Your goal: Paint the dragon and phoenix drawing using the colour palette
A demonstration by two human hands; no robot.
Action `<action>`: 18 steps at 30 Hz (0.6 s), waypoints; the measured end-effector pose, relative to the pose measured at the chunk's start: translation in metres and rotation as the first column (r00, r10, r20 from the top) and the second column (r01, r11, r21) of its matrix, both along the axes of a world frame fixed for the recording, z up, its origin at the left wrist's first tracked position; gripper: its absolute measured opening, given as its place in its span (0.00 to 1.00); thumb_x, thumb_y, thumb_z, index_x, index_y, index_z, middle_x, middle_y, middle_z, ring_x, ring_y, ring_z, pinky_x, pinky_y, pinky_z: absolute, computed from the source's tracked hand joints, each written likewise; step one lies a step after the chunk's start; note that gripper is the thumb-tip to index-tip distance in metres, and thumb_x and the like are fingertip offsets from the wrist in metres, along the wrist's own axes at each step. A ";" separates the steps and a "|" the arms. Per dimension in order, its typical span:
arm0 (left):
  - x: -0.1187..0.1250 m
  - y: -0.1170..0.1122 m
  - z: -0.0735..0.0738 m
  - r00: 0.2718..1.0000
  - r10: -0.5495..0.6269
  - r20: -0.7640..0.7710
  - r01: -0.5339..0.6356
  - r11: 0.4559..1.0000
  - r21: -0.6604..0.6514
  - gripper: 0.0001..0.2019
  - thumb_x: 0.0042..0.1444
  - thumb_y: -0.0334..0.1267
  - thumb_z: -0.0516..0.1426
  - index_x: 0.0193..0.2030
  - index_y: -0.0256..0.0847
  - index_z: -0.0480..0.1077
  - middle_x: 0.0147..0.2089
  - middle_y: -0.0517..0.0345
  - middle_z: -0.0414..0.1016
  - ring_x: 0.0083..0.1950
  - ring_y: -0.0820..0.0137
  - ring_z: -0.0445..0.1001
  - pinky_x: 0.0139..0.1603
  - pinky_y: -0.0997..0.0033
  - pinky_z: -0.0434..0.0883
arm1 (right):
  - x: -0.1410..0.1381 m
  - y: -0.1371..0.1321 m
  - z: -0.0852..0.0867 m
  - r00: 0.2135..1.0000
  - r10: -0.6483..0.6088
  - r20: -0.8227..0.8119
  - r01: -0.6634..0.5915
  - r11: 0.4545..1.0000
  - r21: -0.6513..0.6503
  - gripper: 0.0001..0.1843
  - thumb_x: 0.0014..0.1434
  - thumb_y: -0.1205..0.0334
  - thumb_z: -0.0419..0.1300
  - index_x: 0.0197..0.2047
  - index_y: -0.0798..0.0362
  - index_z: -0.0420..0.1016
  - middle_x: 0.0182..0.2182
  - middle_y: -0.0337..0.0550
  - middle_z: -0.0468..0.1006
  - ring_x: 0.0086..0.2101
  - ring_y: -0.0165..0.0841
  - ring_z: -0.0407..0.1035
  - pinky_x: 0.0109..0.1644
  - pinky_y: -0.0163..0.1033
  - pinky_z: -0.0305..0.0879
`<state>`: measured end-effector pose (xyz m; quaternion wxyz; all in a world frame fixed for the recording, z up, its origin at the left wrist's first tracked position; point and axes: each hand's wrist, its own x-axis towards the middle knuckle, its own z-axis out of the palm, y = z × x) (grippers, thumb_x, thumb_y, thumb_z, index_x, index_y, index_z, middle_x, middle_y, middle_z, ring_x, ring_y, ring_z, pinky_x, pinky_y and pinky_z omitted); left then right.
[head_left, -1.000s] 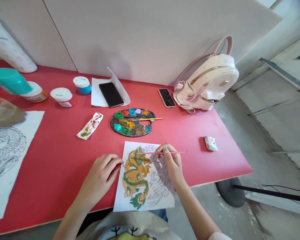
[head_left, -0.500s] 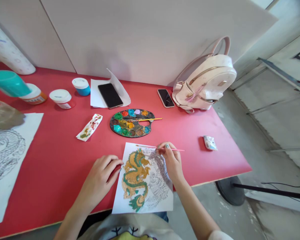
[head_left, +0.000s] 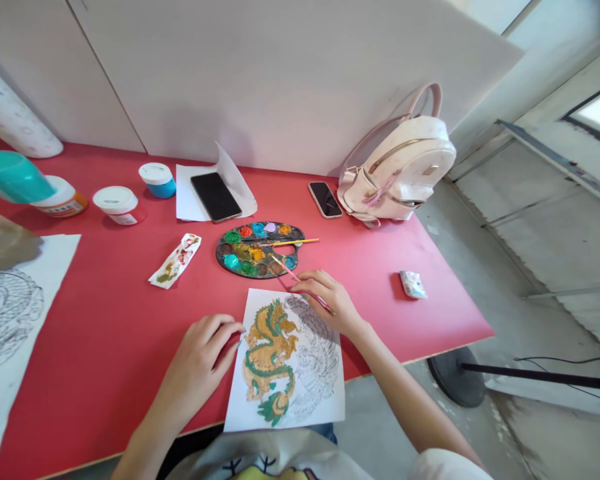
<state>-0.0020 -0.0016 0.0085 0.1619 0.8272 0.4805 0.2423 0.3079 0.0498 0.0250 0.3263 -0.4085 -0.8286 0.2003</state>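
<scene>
Between my fingers, my right hand [head_left: 329, 299] grips a pink paintbrush [head_left: 291, 271], its tip over the lower right edge of the paint palette [head_left: 221, 235]. That dark oval palette holds wells of several colours, and a yellow paintbrush [head_left: 303, 241] lies across it. Below my right hand is a sheet of paper [head_left: 235, 408] with a line drawing; a dragon [head_left: 275, 360] on its left half is painted gold and green, while the right half shows bare lines. My left hand [head_left: 207, 350] rests on the table at the sheet's left edge, fingers loosely spread, holding nothing.
A paint-stained tissue [head_left: 175, 261], a red-labelled jar [head_left: 119, 205] and a blue jar [head_left: 158, 180] stand left. Behind are a black phone [head_left: 215, 196] on paper, another phone [head_left: 325, 200] and a pink backpack [head_left: 405, 167]. A small packet [head_left: 413, 285] lies right; a second drawing [head_left: 10, 333] lies far left.
My right hand has moved from above the drawing's upper right part towards the palette, and the pink brush now points up and left onto it. My left hand stays put; the view has shifted slightly.
</scene>
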 end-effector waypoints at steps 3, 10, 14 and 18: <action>0.000 -0.001 -0.001 1.000 0.002 -0.006 -0.002 1.000 -0.003 0.11 0.70 0.40 0.51 0.50 0.49 0.75 0.47 0.59 0.78 0.47 0.68 0.77 0.49 0.66 0.72 | 0.002 0.003 -0.005 0.998 0.049 0.049 -0.050 0.999 0.017 0.19 0.71 0.69 0.52 0.59 0.46 0.75 0.53 0.51 0.79 0.52 0.41 0.74 0.55 0.49 0.74; -0.001 -0.001 0.000 1.000 0.001 0.000 -0.001 1.000 -0.011 0.10 0.70 0.38 0.52 0.51 0.49 0.73 0.47 0.60 0.77 0.47 0.69 0.76 0.49 0.67 0.71 | 0.003 0.009 -0.006 0.995 0.096 0.014 -0.093 0.987 -0.133 0.33 0.65 0.67 0.62 0.72 0.46 0.64 0.64 0.54 0.68 0.63 0.44 0.68 0.67 0.51 0.69; 0.000 -0.001 0.002 1.000 -0.005 -0.003 0.005 1.000 0.011 0.10 0.70 0.38 0.52 0.51 0.49 0.73 0.47 0.60 0.77 0.46 0.69 0.76 0.49 0.67 0.70 | 0.002 0.009 -0.005 0.995 0.104 -0.009 -0.104 0.975 -0.194 0.36 0.65 0.67 0.63 0.74 0.46 0.60 0.65 0.55 0.65 0.65 0.45 0.65 0.69 0.54 0.67; 0.001 -0.001 0.002 1.000 -0.008 -0.011 0.008 1.000 0.024 0.10 0.70 0.37 0.52 0.52 0.48 0.72 0.47 0.60 0.77 0.46 0.69 0.76 0.49 0.67 0.70 | 0.002 0.008 -0.004 0.994 0.109 -0.014 -0.110 0.968 -0.228 0.36 0.66 0.68 0.61 0.74 0.46 0.60 0.66 0.56 0.64 0.65 0.45 0.64 0.69 0.54 0.67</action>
